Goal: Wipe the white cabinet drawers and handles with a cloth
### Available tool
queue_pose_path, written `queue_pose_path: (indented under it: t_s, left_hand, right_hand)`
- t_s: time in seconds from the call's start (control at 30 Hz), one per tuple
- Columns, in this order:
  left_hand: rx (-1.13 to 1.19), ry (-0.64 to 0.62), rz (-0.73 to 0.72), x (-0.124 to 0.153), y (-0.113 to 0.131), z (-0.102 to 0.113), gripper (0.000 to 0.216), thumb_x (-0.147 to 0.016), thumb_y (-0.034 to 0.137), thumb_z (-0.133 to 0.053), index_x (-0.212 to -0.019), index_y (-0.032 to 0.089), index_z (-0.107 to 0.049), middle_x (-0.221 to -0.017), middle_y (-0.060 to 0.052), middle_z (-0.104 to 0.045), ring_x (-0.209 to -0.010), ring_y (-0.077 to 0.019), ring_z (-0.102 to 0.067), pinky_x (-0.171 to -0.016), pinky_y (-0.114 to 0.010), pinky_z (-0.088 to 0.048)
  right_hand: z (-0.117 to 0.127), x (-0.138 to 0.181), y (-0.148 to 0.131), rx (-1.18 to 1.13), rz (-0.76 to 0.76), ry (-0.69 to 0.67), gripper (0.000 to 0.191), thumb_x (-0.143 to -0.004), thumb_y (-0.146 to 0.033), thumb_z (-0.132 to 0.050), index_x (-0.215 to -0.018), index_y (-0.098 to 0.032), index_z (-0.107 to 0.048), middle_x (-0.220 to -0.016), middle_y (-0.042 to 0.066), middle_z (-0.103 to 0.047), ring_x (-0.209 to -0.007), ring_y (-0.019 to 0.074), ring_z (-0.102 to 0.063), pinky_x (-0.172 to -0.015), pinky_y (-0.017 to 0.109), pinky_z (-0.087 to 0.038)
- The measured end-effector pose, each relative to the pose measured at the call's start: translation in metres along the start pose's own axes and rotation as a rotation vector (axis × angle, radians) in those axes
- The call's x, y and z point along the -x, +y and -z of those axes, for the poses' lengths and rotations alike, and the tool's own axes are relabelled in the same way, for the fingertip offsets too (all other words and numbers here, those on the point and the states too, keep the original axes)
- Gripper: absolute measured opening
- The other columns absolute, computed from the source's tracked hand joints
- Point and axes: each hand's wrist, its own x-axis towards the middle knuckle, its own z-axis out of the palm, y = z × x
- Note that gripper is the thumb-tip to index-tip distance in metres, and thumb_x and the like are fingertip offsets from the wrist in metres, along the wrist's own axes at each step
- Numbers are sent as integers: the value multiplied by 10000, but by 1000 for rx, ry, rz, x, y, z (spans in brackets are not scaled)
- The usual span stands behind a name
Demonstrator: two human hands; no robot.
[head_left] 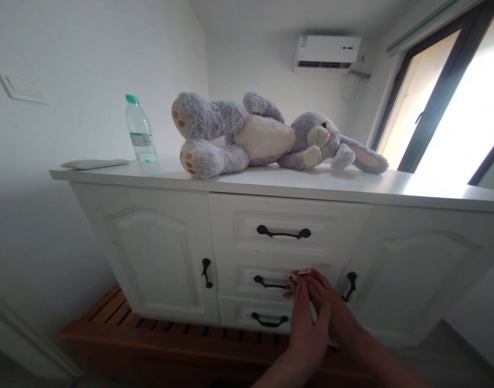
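Note:
Both of my hands meet at the right end of the middle drawer's black handle [269, 282]. A crumpled, reddish-and-white cloth [291, 285] is bunched there against the handle and the drawer front. My right hand [327, 299] is closed over the cloth, its fingers partly covering it. Below and left of it, my left hand [307, 326] has its fingers pressed together at the cloth's lower edge, thumb toward the right hand. The handle's right end is hidden behind the cloth and fingers. Above is the top drawer's handle [284, 233]; the bottom drawer's handle [270, 321] is just left of my left hand.
The white cabinet [150, 253] stands on a slatted wooden bench [150, 342]. A grey plush rabbit [266, 137] lies on its top, with a clear bottle [140, 132] and a flat pale object [95, 164] farther left. Door handles [207, 273] flank the drawers.

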Motion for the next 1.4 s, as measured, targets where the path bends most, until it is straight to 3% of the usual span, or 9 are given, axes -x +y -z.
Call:
queue_pose_path:
  t_s: [0.17, 0.3, 0.47, 0.63, 0.73, 0.97, 1.1, 1.3, 1.4]
  left_hand:
    - [-45, -84, -7, 1, -44, -3, 788, -896, 421, -510, -1549, 33, -303, -1689, -183, -283, -1577, -266, -248, -1315, -439, -169]
    - [-107, -80, 10, 0, -78, 9, 815, -901, 446, -500, -1536, -23, -295, -1676, -226, -287, -1573, -285, -254, -1314, -447, -181]
    - [-159, 31, 16, 4, -95, 47, 800, -925, 479, -450, -1537, -15, -299, -1677, -230, -269, -1578, -292, -233, -1313, -476, -176]
    - [-157, 197, 10, 8, -108, 91, 793, -942, 492, -429, -1549, 5, -281, -1699, -211, -230, -1593, -275, -176, -1319, -474, -143]
    - [-118, 263, 9, 8, -112, 109, 796, -942, 490, -434, -1549, 1, -275, -1701, -222, -224, -1594, -285, -170, -1320, -491, -137]
    - [-111, 386, -86, 5, -78, 130, 765, -946, 513, -448, -1561, 84, -299, -1708, -165, -254, -1597, -249, -164, -1323, -445, -141]
    - [-124, 386, -80, 4, -50, 129, 759, -962, 523, -410, -1571, 91, -273, -1718, -139, -238, -1599, -215, -155, -1321, -394, -127]
    - [-148, 230, -71, 11, -31, 99, 794, -959, 557, -397, -1580, 89, -239, -1714, -146, -229, -1592, -204, -189, -1315, -395, -160]
    - [-186, 113, -84, 16, -24, 82, 798, -958, 566, -389, -1584, 99, -228, -1718, -134, -196, -1593, -199, -181, -1314, -385, -171]
  right_hand:
    - [-57, 40, -4, -9, -129, 82, 654, -854, -61, -452, -1494, -192, -426, -1313, 134, -629, -1257, 249, -584, -1047, 428, -555]
    - [-93, 45, -18, -12, -82, 69, 668, -830, -38, -470, -1485, -166, -432, -1306, 142, -637, -1239, 276, -586, -1071, 498, -536]
    - [-119, 11, -50, -70, -66, 97, 709, -811, -46, -485, -1508, -144, -406, -1342, 161, -618, -1272, 296, -554, -1086, 531, -518]
    - [-146, -35, -91, -43, -35, 105, 733, -786, -1, -478, -1507, -117, -411, -1385, 158, -615, -1261, 285, -568, -1045, 449, -563]
    - [-154, -57, -109, -17, -9, 102, 716, -781, -7, -490, -1486, -121, -444, -1382, 159, -621, -1251, 307, -579, -1049, 503, -556]
    - [-142, -94, -119, -87, -57, 222, 663, -861, -57, -473, -1519, -95, -403, -1408, 203, -593, -1311, 305, -552, -1069, 499, -546]
    - [-119, -104, -112, -72, -51, 132, 672, -860, -21, -474, -1522, -113, -409, -1455, 199, -560, -1348, 321, -529, -1118, 533, -502]
    - [-80, -64, -89, -34, -109, 210, 772, -896, -58, -437, -1618, -162, -183, -1492, 192, -521, -1382, 321, -499, -1086, 513, -528]
    - [-65, -34, -74, -54, -137, 170, 792, -912, -89, -438, -1630, -188, -119, -1569, 192, -432, -1444, 327, -426, -1108, 517, -504]
